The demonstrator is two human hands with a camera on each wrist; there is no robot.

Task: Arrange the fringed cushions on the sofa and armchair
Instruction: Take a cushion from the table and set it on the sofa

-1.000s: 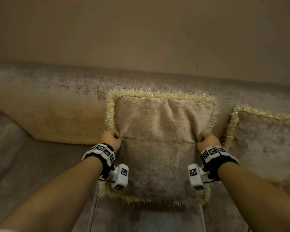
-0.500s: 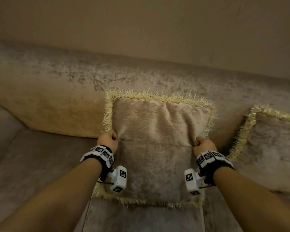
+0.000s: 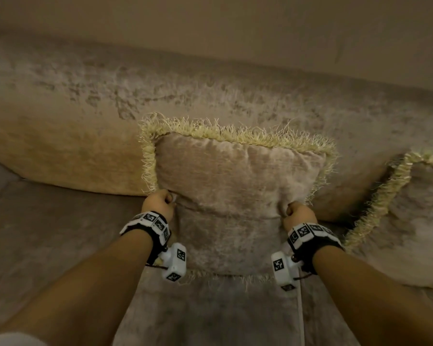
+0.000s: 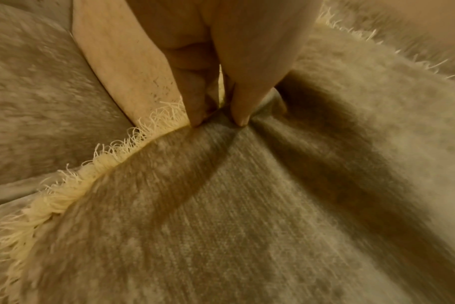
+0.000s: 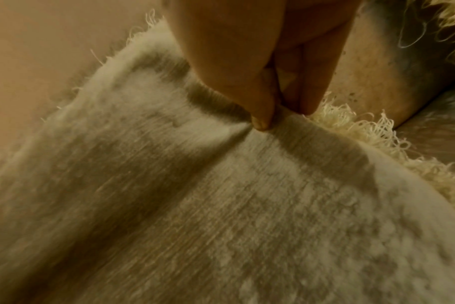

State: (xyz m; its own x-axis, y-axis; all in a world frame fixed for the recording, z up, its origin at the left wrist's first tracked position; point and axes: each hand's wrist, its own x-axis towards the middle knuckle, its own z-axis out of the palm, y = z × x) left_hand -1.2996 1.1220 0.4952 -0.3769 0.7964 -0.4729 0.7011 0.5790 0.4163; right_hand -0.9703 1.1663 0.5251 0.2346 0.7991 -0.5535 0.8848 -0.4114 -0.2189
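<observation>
On the sofa (image 3: 60,233), cushion (image 3: 235,196) set farther back.

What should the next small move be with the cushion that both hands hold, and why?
Probably let go. The fringed cushion already stands upright against the sofa backrest, its bottom fringe on the seat. The left hand and right hand pinch its side edges, creasing the fabric between them, so releasing should let it settle. A second fringed cushion lies to the right.
</observation>
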